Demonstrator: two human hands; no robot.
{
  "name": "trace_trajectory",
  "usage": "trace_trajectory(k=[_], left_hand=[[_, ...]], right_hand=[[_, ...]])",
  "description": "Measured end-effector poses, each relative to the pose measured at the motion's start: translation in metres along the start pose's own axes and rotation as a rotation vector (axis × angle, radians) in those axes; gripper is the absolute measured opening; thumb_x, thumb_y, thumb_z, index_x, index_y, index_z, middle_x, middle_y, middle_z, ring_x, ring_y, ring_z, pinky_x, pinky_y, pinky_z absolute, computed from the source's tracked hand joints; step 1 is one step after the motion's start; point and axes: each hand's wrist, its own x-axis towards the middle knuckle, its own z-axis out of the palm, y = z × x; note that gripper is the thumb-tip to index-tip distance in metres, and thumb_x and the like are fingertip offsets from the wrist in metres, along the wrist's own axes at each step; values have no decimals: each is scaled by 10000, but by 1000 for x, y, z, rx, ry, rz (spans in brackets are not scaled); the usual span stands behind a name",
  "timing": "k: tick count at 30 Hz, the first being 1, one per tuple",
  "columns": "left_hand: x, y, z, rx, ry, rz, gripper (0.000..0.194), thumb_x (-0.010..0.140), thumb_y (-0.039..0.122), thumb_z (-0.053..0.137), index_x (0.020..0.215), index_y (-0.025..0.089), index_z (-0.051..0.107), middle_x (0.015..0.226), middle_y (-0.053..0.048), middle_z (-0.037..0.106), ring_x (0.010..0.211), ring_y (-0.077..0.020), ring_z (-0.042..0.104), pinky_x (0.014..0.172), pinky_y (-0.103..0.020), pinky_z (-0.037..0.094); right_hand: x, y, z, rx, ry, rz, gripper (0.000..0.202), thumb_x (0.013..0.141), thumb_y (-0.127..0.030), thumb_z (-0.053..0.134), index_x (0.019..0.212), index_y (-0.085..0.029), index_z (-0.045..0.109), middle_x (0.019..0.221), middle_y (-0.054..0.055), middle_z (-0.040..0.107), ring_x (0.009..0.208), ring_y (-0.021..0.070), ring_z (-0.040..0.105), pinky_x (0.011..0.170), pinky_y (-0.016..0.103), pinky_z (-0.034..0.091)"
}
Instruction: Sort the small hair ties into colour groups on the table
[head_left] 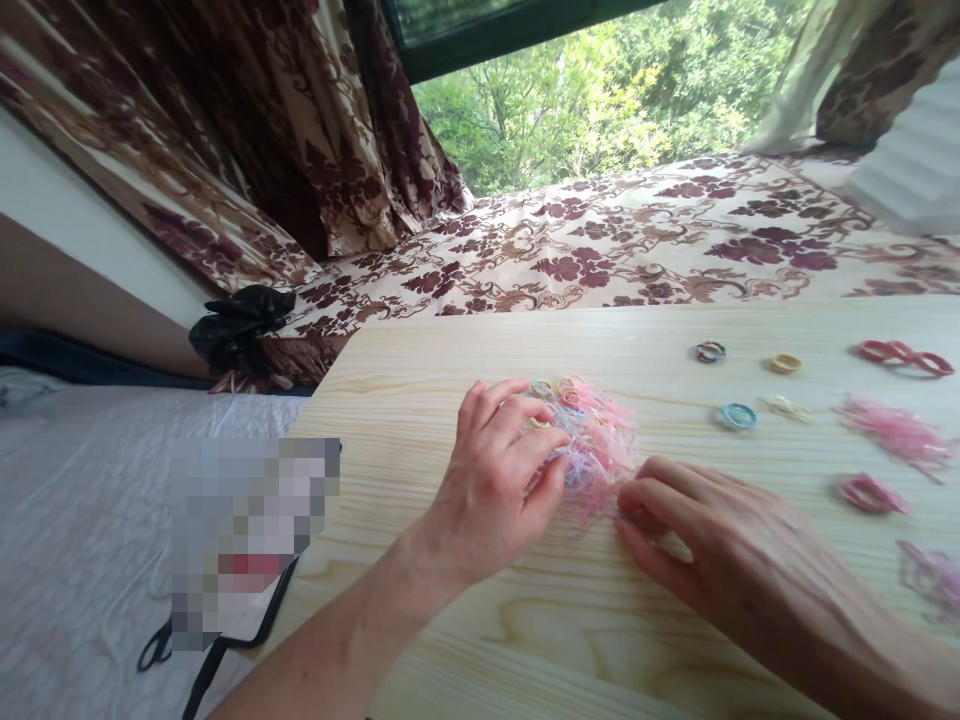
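Observation:
A loose pile of small elastic bands [600, 430], mostly pink with some pale blue and a few yellow ones, lies on the wooden table [420, 370]. My left hand [499, 470] rests at the pile's left side, fingers apart and curved over the bands. At the near right edge of the pile is my right hand [690, 520], its thumb and fingertips drawn together in a pinch. Whatever is between those fingertips is too small and hidden to make out.
Right of the pile lie a multicoloured ring [710, 351], a yellow ring [785, 363], a blue ring [739, 416], cream bands [787, 408], red rings [904, 356], a pink band heap [896, 430], a pink ring [872, 493] and purple bands [934, 578]. A blurred-out object [255, 540] is left.

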Motion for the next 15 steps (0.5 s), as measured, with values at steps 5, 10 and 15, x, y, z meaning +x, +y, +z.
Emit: trace_trajectory(k=[5,10,15], left_hand=[[0,1,0,8,-3,-4,118,886,177,593,944,204,692,1053,-65,679,1242,-268,515,1130,-523,345],[0,1,0,-1,3,-3,110,887,173,594,941,195,688,1053,-66,678,1240,-268,510,1128,-528,345],[0,1,0,-2,4,-2,108,885,176,596,941,202,685,1050,-64,678,1236,-267,511,1124,-520,355]], right_hand=[[-3,3,3,24,-23,21,225,875,-129,453,682,-217,527,665,3,573,537,114,544,495,240,362],[-6,6,2,64,-57,58,250,910,-157,439,714,-214,584,695,14,609,561,118,576,507,236,390],[-4,8,-2,80,-64,100,275,934,-191,430,758,-212,641,707,22,626,558,122,587,498,238,400]])
